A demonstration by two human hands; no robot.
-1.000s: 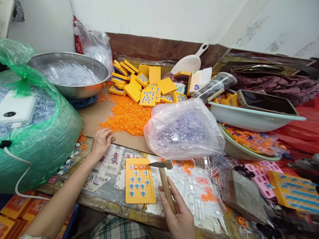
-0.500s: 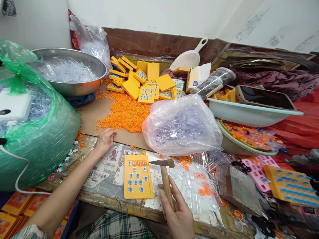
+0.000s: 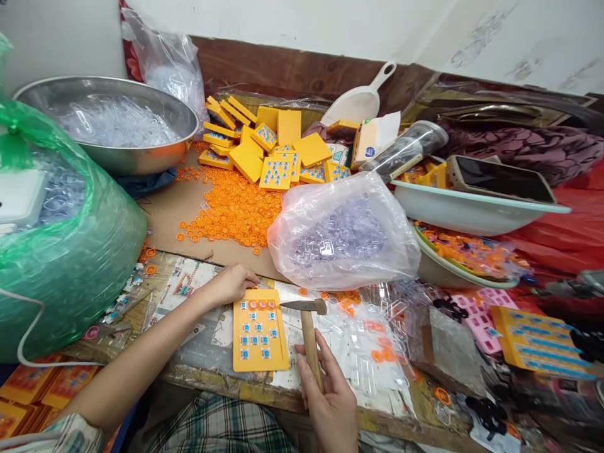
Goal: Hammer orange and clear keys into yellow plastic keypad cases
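A hammer with a wooden handle and a dark, pointed metal head (image 3: pixel 304 306) is held by its handle in my right hand (image 3: pixel 330 396). Its tip hangs at the right side of a yellow plastic board (image 3: pixel 259 362) lying on the bench. Small blue-centred squares sit in the board, and along its top row several orange rings (image 3: pixel 262 306) cover them. My left hand (image 3: pixel 231 284) is just above the board's top edge, fingers curled down together. What its fingertips hold, if anything, is hidden. Behind it spreads a heap of loose orange rings (image 3: pixel 236 207) on cardboard.
A clear bag of transparent plastic parts (image 3: pixel 344 233) stands behind the board. To the left are a green bag (image 3: pixel 94 251) and a steel bowl (image 3: pixel 141 154). Yellow boards (image 3: pixel 276 173) are piled at the back. A metal block (image 3: pixel 448 352) and basins (image 3: pixel 472 207) sit right.
My left hand has moved right, from the cardboard's front edge to the top of the yellow board, where a loose orange ring lay. My right hand keeps the hammer in nearly the same place.
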